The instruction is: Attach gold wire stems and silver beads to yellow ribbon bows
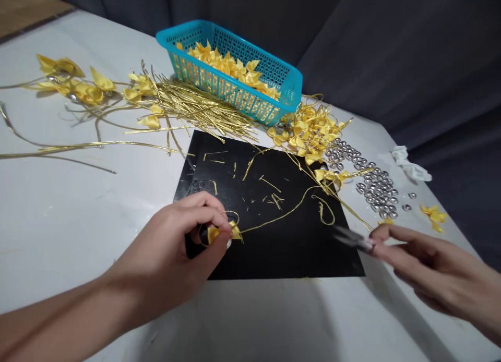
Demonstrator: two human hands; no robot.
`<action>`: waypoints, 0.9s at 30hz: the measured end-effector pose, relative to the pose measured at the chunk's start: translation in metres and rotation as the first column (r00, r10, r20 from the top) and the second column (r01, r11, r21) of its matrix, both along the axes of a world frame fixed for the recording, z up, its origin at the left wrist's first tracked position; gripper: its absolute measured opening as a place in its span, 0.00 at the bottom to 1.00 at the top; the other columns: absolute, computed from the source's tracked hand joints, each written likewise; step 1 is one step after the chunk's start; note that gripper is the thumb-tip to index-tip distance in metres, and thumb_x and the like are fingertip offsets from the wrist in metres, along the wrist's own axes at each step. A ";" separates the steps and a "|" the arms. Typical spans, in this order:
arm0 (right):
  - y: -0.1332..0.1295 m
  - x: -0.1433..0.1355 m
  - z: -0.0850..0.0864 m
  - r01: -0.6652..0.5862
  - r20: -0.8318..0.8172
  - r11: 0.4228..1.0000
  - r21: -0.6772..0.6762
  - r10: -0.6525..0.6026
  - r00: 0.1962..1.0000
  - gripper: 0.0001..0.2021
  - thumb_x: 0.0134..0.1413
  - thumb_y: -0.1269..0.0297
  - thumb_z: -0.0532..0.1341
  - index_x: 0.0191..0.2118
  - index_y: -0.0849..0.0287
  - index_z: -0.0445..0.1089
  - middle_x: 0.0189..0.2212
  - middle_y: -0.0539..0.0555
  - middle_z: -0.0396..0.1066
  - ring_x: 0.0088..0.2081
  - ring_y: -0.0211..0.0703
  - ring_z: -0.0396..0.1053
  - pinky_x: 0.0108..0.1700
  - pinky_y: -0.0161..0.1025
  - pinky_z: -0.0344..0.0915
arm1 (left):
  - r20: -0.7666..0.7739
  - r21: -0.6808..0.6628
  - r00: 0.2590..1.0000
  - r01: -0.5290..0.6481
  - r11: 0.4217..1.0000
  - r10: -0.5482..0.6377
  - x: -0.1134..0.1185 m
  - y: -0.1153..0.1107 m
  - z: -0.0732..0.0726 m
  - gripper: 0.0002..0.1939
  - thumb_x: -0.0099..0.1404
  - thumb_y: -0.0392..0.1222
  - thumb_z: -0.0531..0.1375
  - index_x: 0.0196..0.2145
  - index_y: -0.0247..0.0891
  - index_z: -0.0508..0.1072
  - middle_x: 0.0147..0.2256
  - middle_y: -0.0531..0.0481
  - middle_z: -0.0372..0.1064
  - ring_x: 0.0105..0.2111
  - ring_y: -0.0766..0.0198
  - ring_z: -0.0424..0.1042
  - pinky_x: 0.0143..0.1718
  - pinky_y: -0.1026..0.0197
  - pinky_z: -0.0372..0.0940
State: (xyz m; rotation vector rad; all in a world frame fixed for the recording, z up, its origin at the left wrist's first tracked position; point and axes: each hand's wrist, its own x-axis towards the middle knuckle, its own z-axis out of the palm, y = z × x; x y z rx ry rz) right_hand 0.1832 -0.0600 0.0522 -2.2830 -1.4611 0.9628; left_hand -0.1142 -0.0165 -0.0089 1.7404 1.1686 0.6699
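Note:
Pinched between the thumb and fingers of my left hand (195, 237) is a yellow bow (236, 230), with a thin gold loop and a small silvery piece beside it. A gold thread (282, 216) runs from the bow to the right across the black mat (274, 257). My right hand (426, 263) holds small metal scissors (352, 240), their blades pointing left over the mat's right edge. Bits of cut gold cord (276, 199) lie scattered on the mat. A thread loop (323, 210) rests just above the scissors' tips.
A blue basket (295, 88) of yellow bows stands at the back. Gold cords (195, 104) lie before it. More bows (313, 130) and silver beads (378, 190) are piled at the right. Finished-looking bows with cords (88, 91) lie at the left. White crumpled pieces (410, 165) sit far right.

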 end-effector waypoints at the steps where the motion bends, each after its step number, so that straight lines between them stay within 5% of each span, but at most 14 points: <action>1: -0.004 -0.005 -0.001 -0.036 -0.083 0.993 -0.113 0.027 0.996 0.16 0.45 0.46 0.62 0.25 0.54 0.64 0.15 0.45 0.46 0.17 0.33 0.42 0.17 0.33 0.44 | -0.003 0.001 1.000 -0.004 1.000 0.004 0.000 0.000 0.000 0.09 0.60 0.39 0.55 0.23 0.41 0.71 0.31 0.52 0.67 0.28 0.65 0.67 0.24 0.64 0.58; 5: -0.013 -0.031 -0.004 -0.250 -0.316 0.884 -0.394 0.125 0.941 0.14 0.38 0.64 0.65 0.22 0.58 0.56 0.19 0.44 0.47 0.22 0.32 0.45 0.23 0.30 0.48 | -0.024 0.053 1.000 0.003 0.999 -0.002 0.001 0.000 0.001 0.08 0.60 0.38 0.55 0.25 0.40 0.72 0.32 0.51 0.67 0.28 0.65 0.66 0.25 0.64 0.59; 9: -0.012 -0.053 -0.006 -0.337 -0.377 0.856 -0.393 0.185 0.908 0.17 0.43 0.64 0.63 0.21 0.58 0.51 0.19 0.44 0.44 0.22 0.32 0.44 0.23 0.30 0.45 | -0.060 0.117 0.998 0.025 0.993 -0.018 0.001 -0.002 0.001 0.08 0.60 0.38 0.55 0.25 0.39 0.71 0.33 0.50 0.67 0.30 0.64 0.67 0.31 0.61 0.61; 14: -0.007 -0.072 -0.017 -0.231 -0.351 0.940 -0.251 0.134 0.927 0.19 0.53 0.47 0.56 0.25 0.58 0.59 0.21 0.46 0.49 0.23 0.34 0.47 0.23 0.31 0.47 | -0.091 0.091 0.995 0.056 0.994 -0.048 -0.001 0.001 0.000 0.08 0.62 0.40 0.54 0.28 0.40 0.71 0.34 0.51 0.68 0.28 0.67 0.66 0.26 0.65 0.59; 19: -0.003 -0.091 -0.022 -0.244 -0.465 0.936 -0.253 0.103 0.879 0.18 0.46 0.53 0.64 0.23 0.59 0.57 0.18 0.44 0.50 0.20 0.29 0.48 0.20 0.28 0.46 | -0.104 0.110 0.994 0.033 0.993 -0.021 -0.001 0.003 0.001 0.09 0.65 0.42 0.52 0.31 0.39 0.71 0.31 0.53 0.68 0.21 0.71 0.61 0.21 0.68 0.56; 22: 0.001 -0.100 -0.023 -0.177 -0.616 0.946 -0.271 -0.029 0.787 0.22 0.51 0.49 0.60 0.20 0.57 0.51 0.13 0.41 0.44 0.13 0.27 0.43 0.14 0.28 0.43 | -0.076 0.174 0.997 0.008 0.985 0.005 0.000 0.003 0.001 0.09 0.64 0.41 0.54 0.30 0.39 0.72 0.39 0.49 0.67 0.32 0.66 0.67 0.26 0.67 0.61; 27: 0.012 -0.118 -0.031 0.074 -0.732 0.937 -0.341 -0.314 0.605 0.17 0.52 0.48 0.59 0.27 0.58 0.64 0.09 0.38 0.41 0.13 0.27 0.35 0.12 0.26 0.42 | -0.082 0.268 0.996 -0.010 0.963 0.033 -0.002 0.001 0.000 0.08 0.62 0.39 0.55 0.29 0.41 0.74 0.47 0.48 0.66 0.47 0.58 0.65 0.46 0.56 0.62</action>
